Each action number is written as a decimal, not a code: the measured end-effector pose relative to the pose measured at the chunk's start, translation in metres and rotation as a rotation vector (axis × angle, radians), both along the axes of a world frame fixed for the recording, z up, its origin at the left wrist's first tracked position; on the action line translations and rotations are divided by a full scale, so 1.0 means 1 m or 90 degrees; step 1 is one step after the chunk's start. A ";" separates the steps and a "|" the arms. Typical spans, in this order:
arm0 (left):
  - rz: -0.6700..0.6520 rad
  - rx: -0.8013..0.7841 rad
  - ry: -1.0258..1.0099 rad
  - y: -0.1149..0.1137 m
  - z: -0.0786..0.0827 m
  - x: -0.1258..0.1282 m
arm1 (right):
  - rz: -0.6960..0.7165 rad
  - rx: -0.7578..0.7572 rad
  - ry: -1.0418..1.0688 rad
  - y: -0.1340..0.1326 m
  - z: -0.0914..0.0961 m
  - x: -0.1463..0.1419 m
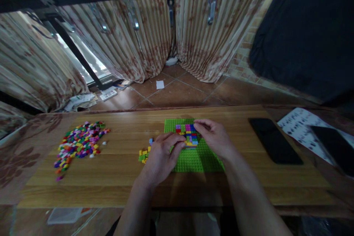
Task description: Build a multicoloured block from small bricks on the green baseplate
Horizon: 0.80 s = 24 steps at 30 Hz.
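A low structure of multicoloured toy building bricks stands on the green studded baseplate. At its left side is my left hand, thumb and index finger closed in a pinch against the bricks. What lies between those fingertips is too small and covered to name. My right hand reaches over the far right corner of the structure, its thumb and fingertips drawn together by the blue bricks. Whether it grips a brick there is hidden. Several yellow and green bricks lie just left of my left hand, partly covered by it.
A large heap of mixed bricks spreads over the left of the wooden table, a white brick beside it. On the right lie a black phone-like slab, a printed sheet and another dark slab.
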<state>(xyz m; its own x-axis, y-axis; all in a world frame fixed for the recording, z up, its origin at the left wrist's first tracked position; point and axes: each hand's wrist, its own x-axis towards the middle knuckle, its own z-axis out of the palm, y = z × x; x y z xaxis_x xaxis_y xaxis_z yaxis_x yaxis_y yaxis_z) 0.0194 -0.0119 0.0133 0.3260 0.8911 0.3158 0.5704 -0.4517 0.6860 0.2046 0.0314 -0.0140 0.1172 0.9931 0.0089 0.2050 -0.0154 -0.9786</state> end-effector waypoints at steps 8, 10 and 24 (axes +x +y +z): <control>0.077 0.022 -0.048 0.005 -0.010 -0.004 | -0.005 -0.019 0.011 -0.002 0.003 -0.002; 0.081 0.023 -0.039 0.005 -0.012 -0.002 | -0.006 -0.019 0.011 -0.002 0.003 -0.002; 0.103 0.018 -0.013 0.006 -0.010 0.001 | 0.001 -0.017 0.020 -0.003 0.003 -0.001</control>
<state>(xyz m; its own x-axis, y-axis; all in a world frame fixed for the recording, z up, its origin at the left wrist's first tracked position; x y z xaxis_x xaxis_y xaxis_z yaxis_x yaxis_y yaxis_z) 0.0208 -0.0063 0.0035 0.1716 0.9220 0.3471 0.6230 -0.3744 0.6867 0.2035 0.0280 -0.0113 0.1151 0.9931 -0.0209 0.1741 -0.0408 -0.9839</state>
